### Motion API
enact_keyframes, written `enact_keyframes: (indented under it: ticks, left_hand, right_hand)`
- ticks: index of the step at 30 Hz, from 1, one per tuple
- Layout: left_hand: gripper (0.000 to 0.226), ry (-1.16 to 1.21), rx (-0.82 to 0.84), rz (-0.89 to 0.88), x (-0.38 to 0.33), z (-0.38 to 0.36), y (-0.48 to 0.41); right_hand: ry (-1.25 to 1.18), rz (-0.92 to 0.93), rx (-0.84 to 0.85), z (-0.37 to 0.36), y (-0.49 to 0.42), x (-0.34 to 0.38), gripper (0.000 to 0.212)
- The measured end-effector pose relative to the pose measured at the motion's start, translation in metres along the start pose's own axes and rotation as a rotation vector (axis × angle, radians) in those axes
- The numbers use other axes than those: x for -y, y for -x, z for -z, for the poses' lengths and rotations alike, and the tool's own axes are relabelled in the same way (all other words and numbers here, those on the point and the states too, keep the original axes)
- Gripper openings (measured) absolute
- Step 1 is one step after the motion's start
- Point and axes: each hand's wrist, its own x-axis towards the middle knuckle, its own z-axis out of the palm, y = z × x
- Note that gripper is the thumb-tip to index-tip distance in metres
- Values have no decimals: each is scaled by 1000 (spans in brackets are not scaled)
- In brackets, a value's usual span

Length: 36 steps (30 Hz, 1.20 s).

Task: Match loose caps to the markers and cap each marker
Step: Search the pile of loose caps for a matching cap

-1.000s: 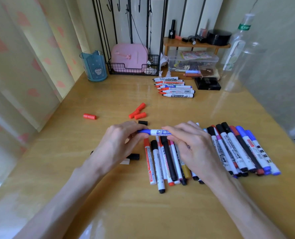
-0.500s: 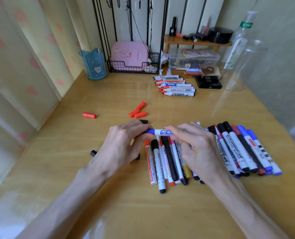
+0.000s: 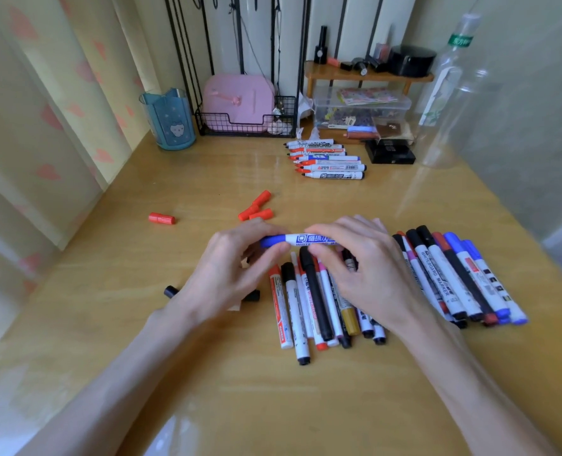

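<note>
Your two hands meet above a wooden bench (image 3: 207, 390), holding one whiteboard marker level between them. Your left hand (image 3: 227, 268) pinches the blue cap (image 3: 271, 241) at the marker's left end between the thumb and curled fingers. Your right hand (image 3: 365, 268) curls over the white barrel of the blue marker (image 3: 306, 240) and covers its right half. The cap sits on the end of the barrel, but it is not possible to tell whether it is pushed fully home. Under your right hand, and reaching toward you from it, a cluster of capped markers (image 3: 309, 304) lies side by side in red, black and one with a gold end. Just to the right of that hand, a second row of capped markers (image 3: 454, 278) lies packed together, with black, red and blue caps. Just beyond your left hand, three loose red caps (image 3: 261, 213) lie close together, and a single red cap (image 3: 161, 218) lies alone well off to that hand's left. A black cap (image 3: 171, 291) shows at the left of your left wrist, and a second black cap (image 3: 251, 296) shows at its right. Far beyond both hands, near the back of the bench, a row of uncapped markers (image 3: 329, 159) lies with their tips pointing left.
</note>
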Motion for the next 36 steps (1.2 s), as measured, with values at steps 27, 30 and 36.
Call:
enact_keyframes:
  ticks: [27, 30, 36]
  left_hand:
    - [17, 11, 43, 94, 4, -22, 9]
    - [18, 0, 54, 100, 5, -20, 11]
    - [21, -40, 80, 59, 3, -15, 11]
  right_hand:
    - [190, -427, 321, 31, 13, -8, 14]
    - [173, -427, 333, 29, 14, -11, 14]
    - [60, -463, 219, 30, 8, -14, 16]
